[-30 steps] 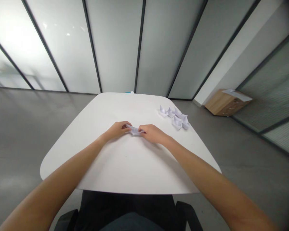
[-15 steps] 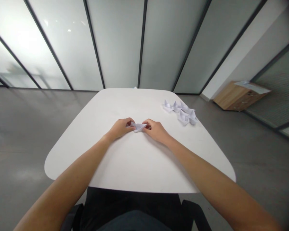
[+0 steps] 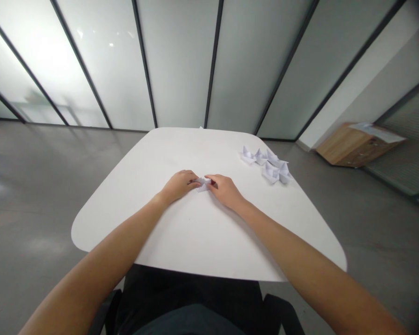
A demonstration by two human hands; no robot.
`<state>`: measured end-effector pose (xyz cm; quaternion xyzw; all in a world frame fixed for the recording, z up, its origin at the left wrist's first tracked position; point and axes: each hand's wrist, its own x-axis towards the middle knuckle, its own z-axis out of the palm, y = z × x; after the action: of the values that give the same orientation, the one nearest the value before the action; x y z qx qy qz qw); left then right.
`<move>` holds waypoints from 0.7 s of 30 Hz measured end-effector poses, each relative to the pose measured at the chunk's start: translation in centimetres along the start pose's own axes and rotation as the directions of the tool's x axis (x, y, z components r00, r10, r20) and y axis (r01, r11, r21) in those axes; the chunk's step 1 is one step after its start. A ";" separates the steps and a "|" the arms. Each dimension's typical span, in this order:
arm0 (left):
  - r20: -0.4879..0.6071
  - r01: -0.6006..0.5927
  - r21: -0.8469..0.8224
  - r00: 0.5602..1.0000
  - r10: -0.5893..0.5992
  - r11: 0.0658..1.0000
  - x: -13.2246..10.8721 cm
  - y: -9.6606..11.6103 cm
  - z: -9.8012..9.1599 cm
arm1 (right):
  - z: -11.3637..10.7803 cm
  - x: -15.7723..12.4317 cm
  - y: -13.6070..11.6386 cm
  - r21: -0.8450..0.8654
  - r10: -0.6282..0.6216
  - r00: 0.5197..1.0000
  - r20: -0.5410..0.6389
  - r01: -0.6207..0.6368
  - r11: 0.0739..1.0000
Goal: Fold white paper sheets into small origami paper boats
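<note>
Between my hands, just above or on the white table [image 3: 181, 228], is a small folded white paper boat [image 3: 204, 187]. My left hand [image 3: 180, 184] pinches its left end between thumb and fingers. On the opposite end, my right hand [image 3: 225, 188] is closed with its thumb and index finger on the paper. The fingers hide both ends of the boat. Several finished-looking white paper boats [image 3: 270, 172] stand in a cluster toward the table's right edge, their pointed tips up.
A wooden cabinet [image 3: 351, 146] with papers on top stands on the floor at the right. Frosted glass panels [image 3: 181, 65] with dark frames rise behind the table. A small white tip [image 3: 201, 127] shows at the table's far edge.
The paper boat between my hands looks narrower, and my hands are closer together on it. The whole view has shifted slightly, with the surroundings appearing further right.
</note>
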<state>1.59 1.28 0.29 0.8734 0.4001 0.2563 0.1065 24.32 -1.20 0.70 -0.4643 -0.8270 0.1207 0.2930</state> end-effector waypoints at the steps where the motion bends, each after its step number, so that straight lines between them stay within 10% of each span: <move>1: 0.002 -0.021 -0.001 1.000 0.021 1.000 -0.1 0.1 0.0 | 0.2 0.0 -0.2 0.003 0.018 1.000 -0.012 -0.018 1.000; 21: -0.001 0.106 -0.075 0.994 -0.106 0.992 -0.7 0.1 -1.3 | 0.4 0.6 -0.9 -0.084 -0.020 1.000 -0.002 0.020 0.996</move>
<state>0.59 0.63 1.15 0.8457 0.4363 0.2672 0.1517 23.19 -1.17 1.00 -0.4681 -0.8356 0.0821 0.2756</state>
